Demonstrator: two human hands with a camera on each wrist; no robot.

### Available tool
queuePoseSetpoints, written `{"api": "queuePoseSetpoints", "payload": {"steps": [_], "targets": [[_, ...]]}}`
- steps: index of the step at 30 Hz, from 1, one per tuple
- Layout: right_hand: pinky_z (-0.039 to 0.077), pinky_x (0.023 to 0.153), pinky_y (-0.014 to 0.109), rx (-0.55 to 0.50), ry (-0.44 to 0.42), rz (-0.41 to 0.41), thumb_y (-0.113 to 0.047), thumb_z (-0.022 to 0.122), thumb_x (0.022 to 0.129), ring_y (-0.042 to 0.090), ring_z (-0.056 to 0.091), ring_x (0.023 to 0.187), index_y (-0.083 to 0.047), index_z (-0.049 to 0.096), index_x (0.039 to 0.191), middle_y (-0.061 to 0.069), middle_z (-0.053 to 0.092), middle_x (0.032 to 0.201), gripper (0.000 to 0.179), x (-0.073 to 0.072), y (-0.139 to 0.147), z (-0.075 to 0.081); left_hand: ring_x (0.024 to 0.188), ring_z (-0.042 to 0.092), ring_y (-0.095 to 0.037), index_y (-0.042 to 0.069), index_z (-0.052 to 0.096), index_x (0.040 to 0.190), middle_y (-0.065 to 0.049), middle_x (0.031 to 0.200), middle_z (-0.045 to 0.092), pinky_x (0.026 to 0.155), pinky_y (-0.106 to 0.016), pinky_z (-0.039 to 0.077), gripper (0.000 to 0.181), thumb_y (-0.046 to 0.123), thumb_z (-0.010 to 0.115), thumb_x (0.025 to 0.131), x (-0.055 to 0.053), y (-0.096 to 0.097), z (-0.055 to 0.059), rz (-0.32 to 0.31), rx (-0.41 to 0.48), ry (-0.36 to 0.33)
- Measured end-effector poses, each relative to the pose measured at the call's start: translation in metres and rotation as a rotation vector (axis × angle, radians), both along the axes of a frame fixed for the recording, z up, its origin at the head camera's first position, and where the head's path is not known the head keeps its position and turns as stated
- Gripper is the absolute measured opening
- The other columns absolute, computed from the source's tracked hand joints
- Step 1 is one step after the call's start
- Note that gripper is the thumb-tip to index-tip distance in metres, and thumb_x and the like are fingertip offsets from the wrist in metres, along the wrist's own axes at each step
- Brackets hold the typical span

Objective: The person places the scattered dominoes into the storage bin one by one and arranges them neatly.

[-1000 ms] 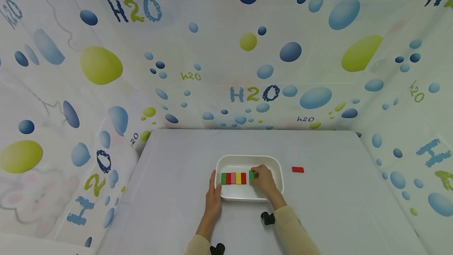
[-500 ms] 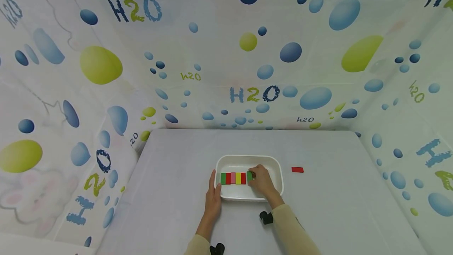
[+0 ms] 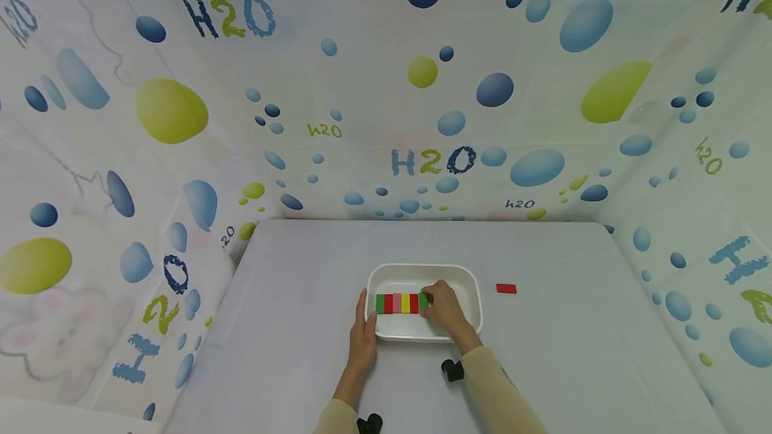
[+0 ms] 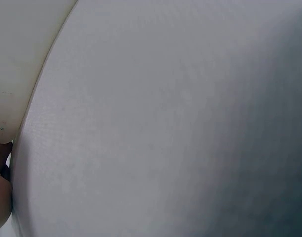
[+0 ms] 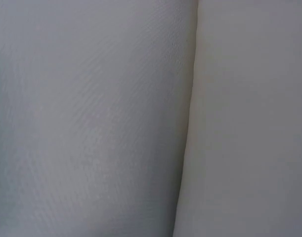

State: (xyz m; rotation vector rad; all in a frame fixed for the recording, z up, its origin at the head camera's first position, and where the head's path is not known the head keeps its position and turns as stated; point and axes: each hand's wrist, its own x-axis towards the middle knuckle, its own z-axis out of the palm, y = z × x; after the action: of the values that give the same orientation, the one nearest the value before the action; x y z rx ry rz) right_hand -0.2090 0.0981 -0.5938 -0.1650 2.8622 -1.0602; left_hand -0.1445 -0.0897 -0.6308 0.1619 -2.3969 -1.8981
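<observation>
In the head view, a white rectangular tray (image 3: 401,335) lies on the table. A row of coloured blocks (image 3: 397,304) stretches across its left half, running green, red, pink, yellow, red. At the row's right end, beside the last red block, my right hand (image 3: 444,310) pinches a green block (image 3: 423,301), partly hidden by its fingers. My left hand (image 3: 362,340) holds the tray's left rim, its thumb at the rim and its forefinger extended along the outer side. Only a bit of the left hand (image 4: 0,200) shows in the left wrist view; the right wrist view shows no fingers.
A single red block (image 3: 506,288) lies on the white-covered table (image 3: 289,300), to the right of the tray. Black wrist devices (image 3: 370,423) show at both cuffs. Patterned white sheeting (image 3: 362,86) rises behind and beside the table.
My right hand has slid the green block left inside the tray, closing the gap to the last red block. The left hand and the tray have stayed put.
</observation>
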Motion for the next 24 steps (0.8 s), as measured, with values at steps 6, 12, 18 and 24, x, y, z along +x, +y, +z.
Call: {"api": "queuePoseSetpoints", "payload": {"steps": [6,12,18,24], "targets": [[0.049,0.073,0.028,0.001,-0.012,-0.005,-0.001,0.084,0.070,0.016,0.050,0.080,0.002,0.071,0.111,0.009,0.056,0.090,0.044,0.0005,0.0000,-0.0018,0.144,0.032,-0.034,0.027,0.023,0.156,-0.009,0.159,0.032,0.113,-0.061,0.031,0.055,0.023,0.041,0.104,0.0001,-0.0001,-0.0006,0.003,0.000,0.000],[0.046,0.070,0.026,-0.003,-0.002,0.003,-0.002,0.084,0.070,0.016,0.047,0.079,0.002,0.070,0.111,0.009,0.054,0.088,0.044,0.0004,0.0010,-0.0031,0.143,0.033,-0.035,0.028,0.022,0.156,-0.009,0.159,0.032,0.112,-0.061,0.033,0.055,0.022,0.041,0.104,-0.0003,0.0001,-0.0010,0.003,-0.010,-0.002],[0.042,0.068,0.024,0.001,-0.005,0.009,-0.003,0.085,0.070,0.015,0.046,0.078,0.002,0.070,0.111,0.008,0.053,0.086,0.043,0.0005,0.0008,-0.0034,0.143,0.033,-0.035,0.028,0.020,0.156,-0.010,0.159,0.031,0.112,-0.061,0.032,0.056,0.023,0.039,0.104,-0.0008,0.0001,-0.0012,0.004,-0.013,-0.002],[0.042,0.066,0.023,0.004,-0.003,0.016,-0.002,0.085,0.069,0.014,0.046,0.077,0.002,0.070,0.110,0.007,0.052,0.085,0.043,-0.0002,0.0003,-0.0040,0.144,0.031,-0.035,0.028,0.019,0.157,-0.010,0.160,0.029,0.112,-0.061,0.032,0.056,0.022,0.039,0.104,-0.0012,0.0005,-0.0004,0.004,-0.011,-0.012]]}}
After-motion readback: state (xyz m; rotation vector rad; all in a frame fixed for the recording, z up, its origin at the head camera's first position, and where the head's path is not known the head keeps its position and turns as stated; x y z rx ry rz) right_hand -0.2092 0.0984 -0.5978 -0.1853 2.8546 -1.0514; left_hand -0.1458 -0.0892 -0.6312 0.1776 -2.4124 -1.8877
